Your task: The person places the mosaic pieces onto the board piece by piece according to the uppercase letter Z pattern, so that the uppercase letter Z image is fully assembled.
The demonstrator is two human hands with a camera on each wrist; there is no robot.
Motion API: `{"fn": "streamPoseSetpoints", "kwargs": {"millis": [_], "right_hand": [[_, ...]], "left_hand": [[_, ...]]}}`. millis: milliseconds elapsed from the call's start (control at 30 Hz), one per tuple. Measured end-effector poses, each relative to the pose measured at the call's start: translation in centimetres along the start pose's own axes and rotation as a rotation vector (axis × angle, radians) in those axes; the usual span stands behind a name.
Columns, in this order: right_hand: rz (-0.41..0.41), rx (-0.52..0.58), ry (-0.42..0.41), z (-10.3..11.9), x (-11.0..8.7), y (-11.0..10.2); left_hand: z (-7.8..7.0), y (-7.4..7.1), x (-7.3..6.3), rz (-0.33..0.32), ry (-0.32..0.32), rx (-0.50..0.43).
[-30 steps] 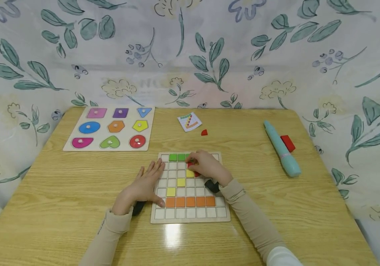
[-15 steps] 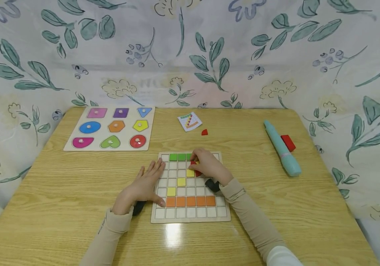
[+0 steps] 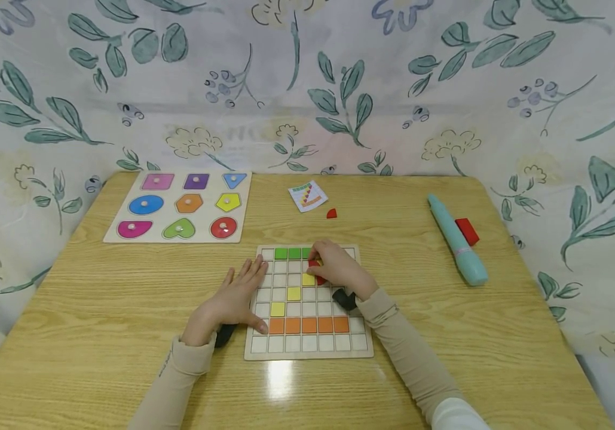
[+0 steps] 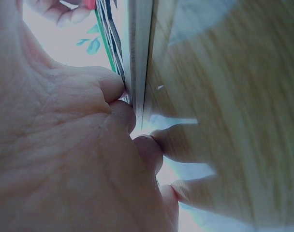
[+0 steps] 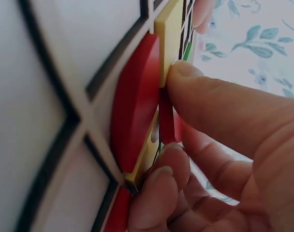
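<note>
A square wooden grid board [image 3: 309, 344] lies on the table. My left hand [image 3: 232, 301] rests with spread fingers along its left edge; in the left wrist view its fingertips [image 4: 149, 150] meet the board's side. Over the upper part of the grid, my right hand [image 3: 337, 266] pinches a small red piece [image 5: 168, 118] between thumb and fingers. Right beside it a curved red piece [image 5: 137, 104] sits on the grid near yellow pieces [image 5: 170, 36]. Green squares [image 3: 288, 254] fill part of the top row, yellow squares [image 3: 293, 293] run diagonally, and orange squares [image 3: 309, 325] form a lower row.
A small pattern card [image 3: 308, 196] and a loose red quarter-circle [image 3: 331, 214] lie behind the board. At back left is a knob puzzle [image 3: 205, 230] with coloured shapes. A turquoise wand-shaped object [image 3: 455, 239] and a red block [image 3: 467, 232] lie at right.
Over the last second my right fingers have shifted slightly right with the red piece and then stayed there. My left hand keeps its place on the board's edge.
</note>
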State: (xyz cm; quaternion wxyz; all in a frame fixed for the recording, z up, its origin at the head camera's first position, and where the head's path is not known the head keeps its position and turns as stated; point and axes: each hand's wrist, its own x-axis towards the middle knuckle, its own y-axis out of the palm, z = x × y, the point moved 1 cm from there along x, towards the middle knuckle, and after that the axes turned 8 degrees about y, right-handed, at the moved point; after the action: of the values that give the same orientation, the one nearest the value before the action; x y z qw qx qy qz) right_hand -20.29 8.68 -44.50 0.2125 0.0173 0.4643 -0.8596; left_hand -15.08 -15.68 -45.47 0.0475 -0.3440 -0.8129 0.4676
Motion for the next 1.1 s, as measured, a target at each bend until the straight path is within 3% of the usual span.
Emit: {"fn": "streamPoseSetpoints", "kwargs": {"millis": [200,400,567,700,900,1100], "right_hand": [[-0.011,0.049,-0.069,0.1,0.0,0.0],[-0.012,0.191,-0.082,-0.1,-0.6,-0.5],[0.146,0.362,-0.009,0.0,-1.8,-0.6],[0.239,0.375,0.082,0.1,-2.8,-0.3],[0.172,0.358,0.163,0.1,-3.5,0.7],[0.099,0.331,0.166,0.6,-3.6,1.1]], "left_hand": [[0.0,0.0,-0.2,-0.003,0.001,0.003],[-0.1,0.1,-0.2,-0.002,-0.004,-0.006],[-0.2,0.1,-0.3,0.008,-0.018,-0.013],[-0.2,0.0,-0.3,0.004,-0.011,-0.002],[-0.2,-0.2,-0.4,0.006,-0.012,-0.003],[-0.1,-0.2,-0.3,0.013,-0.004,0.011]]}}
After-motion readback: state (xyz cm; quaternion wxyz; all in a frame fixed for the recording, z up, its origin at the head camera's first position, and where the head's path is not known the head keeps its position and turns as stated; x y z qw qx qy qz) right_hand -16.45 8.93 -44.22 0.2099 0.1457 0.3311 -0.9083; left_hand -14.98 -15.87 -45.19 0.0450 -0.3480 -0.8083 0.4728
